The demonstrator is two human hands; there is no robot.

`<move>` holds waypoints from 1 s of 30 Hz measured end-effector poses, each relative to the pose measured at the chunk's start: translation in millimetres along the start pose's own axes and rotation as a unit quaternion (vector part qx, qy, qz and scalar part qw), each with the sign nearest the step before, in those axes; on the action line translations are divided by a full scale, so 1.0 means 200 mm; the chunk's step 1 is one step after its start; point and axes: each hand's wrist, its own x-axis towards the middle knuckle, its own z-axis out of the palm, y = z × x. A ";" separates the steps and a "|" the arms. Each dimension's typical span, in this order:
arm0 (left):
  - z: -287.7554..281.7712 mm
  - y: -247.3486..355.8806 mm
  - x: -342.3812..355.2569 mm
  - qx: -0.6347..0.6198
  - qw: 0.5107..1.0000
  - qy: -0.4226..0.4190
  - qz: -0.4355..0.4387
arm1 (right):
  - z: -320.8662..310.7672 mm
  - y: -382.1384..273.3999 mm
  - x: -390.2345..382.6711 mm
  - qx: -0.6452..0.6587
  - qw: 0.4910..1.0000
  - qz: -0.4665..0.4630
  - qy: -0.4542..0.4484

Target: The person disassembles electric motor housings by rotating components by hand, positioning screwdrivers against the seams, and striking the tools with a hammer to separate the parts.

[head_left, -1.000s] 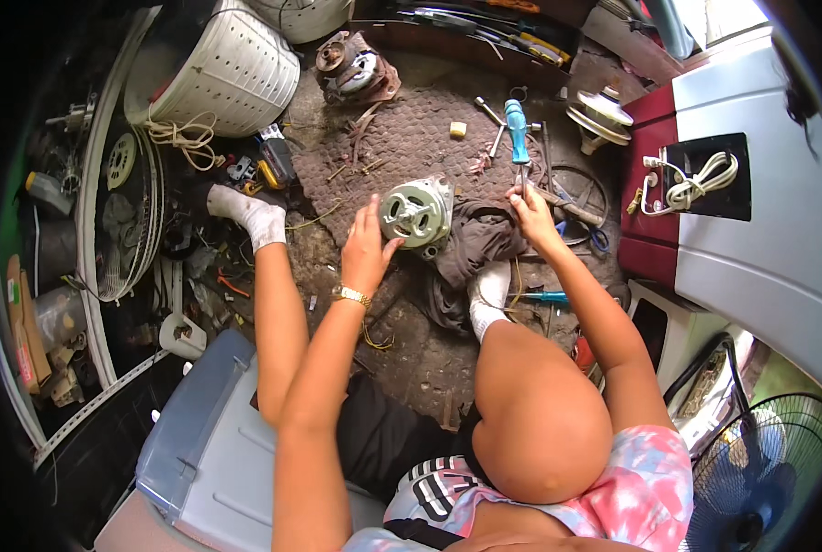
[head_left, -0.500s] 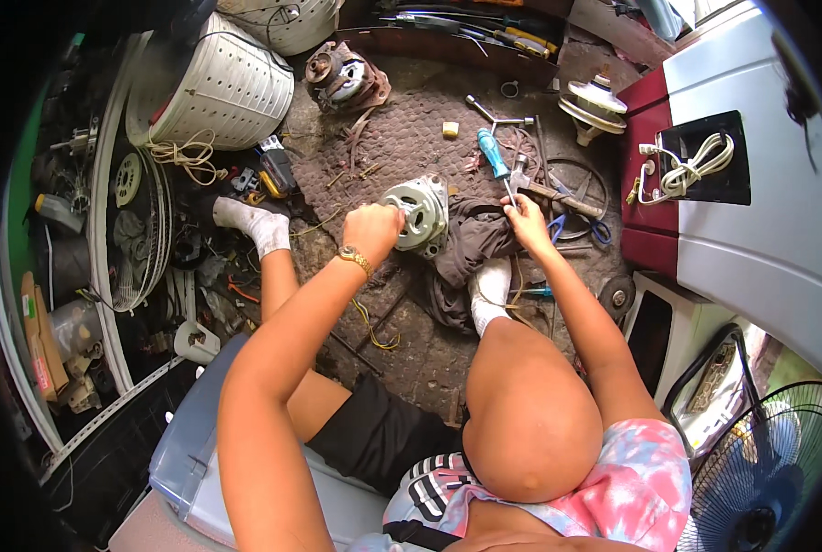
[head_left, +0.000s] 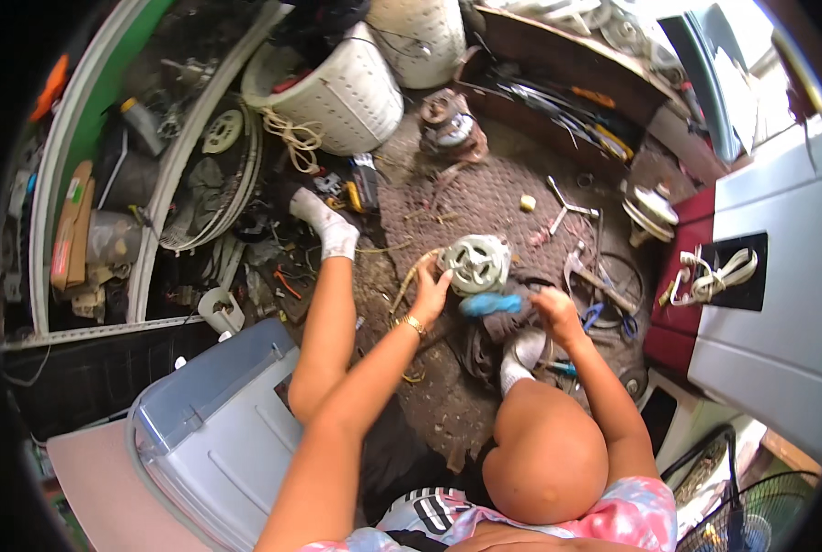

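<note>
My left hand [head_left: 429,293] grips the left side of a pale green-grey metal motor housing [head_left: 475,264] with oval openings. My right hand [head_left: 555,311] holds a screwdriver [head_left: 491,304] by its shaft end, with the blurred blue handle pointing left, just below the housing. Dark crumpled cloth [head_left: 485,350] lies under the screwdriver, by my right foot. A hammer [head_left: 604,283], blue-handled scissors [head_left: 593,316] and a three-arm socket wrench [head_left: 563,207] lie on the floor to the right.
A rusty motor [head_left: 443,129] and white perforated drums [head_left: 337,101] stand behind a mat [head_left: 439,202]. A tool trough [head_left: 558,64] lines the back, crowded shelving [head_left: 154,230] the left. A grey-maroon appliance [head_left: 760,331] stands right, a fan [head_left: 742,515] low right, a pulley [head_left: 648,216] near it.
The screwdriver's handle has swung from upright down to horizontal, leftward toward the housing. My left hand has moved round onto the housing's left side. The view has shifted, with everything sitting further right.
</note>
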 end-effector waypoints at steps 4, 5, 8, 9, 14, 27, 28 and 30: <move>-0.15 -0.25 -0.05 -0.461 0.831 -0.089 -0.299 | 0.05 -0.16 0.21 -0.137 0.983 -0.088 -0.079; -0.11 -0.29 -0.06 -0.440 0.847 -0.065 -0.292 | 0.05 -0.15 0.22 -0.157 0.980 -0.093 -0.078; 0.03 -0.29 -0.07 -0.380 0.886 -0.036 -0.262 | -0.03 -0.06 0.22 -0.188 0.982 -0.005 -0.011; 0.04 -0.27 -0.07 -0.383 0.885 -0.031 -0.262 | -0.05 -0.05 0.21 -0.186 0.982 0.018 -0.009; 0.18 -0.12 0.04 -0.308 0.927 -0.009 -0.213 | -0.09 0.00 0.16 -0.222 0.969 0.105 -0.003; 0.18 -0.12 0.09 -0.315 0.925 0.049 -0.209 | -0.19 0.37 0.18 -0.243 0.956 0.141 0.089; 0.14 -0.13 0.07 -0.308 0.921 0.074 -0.229 | -0.14 0.34 0.14 -0.221 0.943 0.212 0.129; 0.11 -0.11 0.15 -0.304 0.928 0.065 -0.207 | -0.12 0.37 0.13 -0.154 0.927 0.307 0.154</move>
